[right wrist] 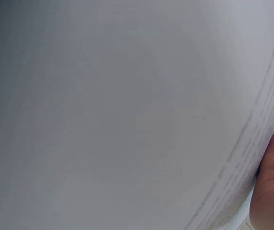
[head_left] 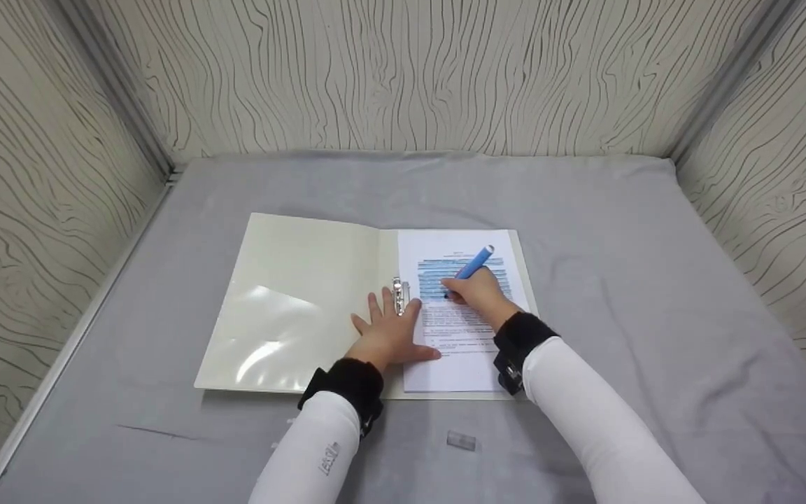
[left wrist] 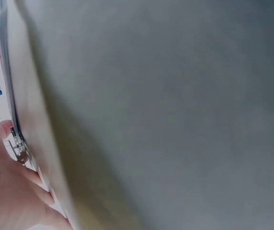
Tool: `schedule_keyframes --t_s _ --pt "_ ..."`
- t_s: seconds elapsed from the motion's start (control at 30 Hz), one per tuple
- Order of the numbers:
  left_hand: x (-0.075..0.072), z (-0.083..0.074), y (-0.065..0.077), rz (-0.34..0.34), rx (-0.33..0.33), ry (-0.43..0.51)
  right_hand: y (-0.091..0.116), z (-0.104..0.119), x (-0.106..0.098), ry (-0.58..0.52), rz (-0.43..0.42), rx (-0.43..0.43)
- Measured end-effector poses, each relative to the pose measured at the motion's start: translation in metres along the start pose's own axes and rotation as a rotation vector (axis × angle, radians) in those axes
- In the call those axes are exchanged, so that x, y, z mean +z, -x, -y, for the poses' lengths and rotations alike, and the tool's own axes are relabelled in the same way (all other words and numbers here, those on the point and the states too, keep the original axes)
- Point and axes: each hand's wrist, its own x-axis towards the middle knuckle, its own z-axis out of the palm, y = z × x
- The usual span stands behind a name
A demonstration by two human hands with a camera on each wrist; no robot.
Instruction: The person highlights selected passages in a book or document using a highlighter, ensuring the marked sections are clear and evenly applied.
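Pinching the blue marker between the curled fingers of your right hand, you have it low on the barrel, the upper end leaning up and away to the right. Marker location: over the page, its tip at the lower edge of the blue bands; contact with the paper cannot be confirmed. Your left hand lies spread, gripping nothing, thumb across the page's left margin, the other fingers about the metal clip and the cover.

Handling, by judgement: marker light and rigid, probably smooth, so best held near the tip; the nib is likely its soft, easily crushed part. Page thin and limp, apt to crease or slide under drag; steady it with flat pressure at the margin. Folder light, semi-stiff, probably slippery; take it by an outer edge.

Appearance: marker barrel plain blue, pale at the top end, tip dark in the right wrist view. Page white, printed; upper lines overlaid with blue, lower lines uncoloured, wording too small to read. Folder cream, laid out flat, glossy with bright reflections on its left cover. A small greyish block sits apart, nearer you on the grey cloth.
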Motion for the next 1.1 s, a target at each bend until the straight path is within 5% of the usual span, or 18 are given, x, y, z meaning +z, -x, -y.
schedule_keyframes --t_s 1.1 --pt "0.0003 0.0002 0.0002 0.012 -0.01 0.015 -0.0003 -0.005 -0.0074 0.006 -0.018 0.027"
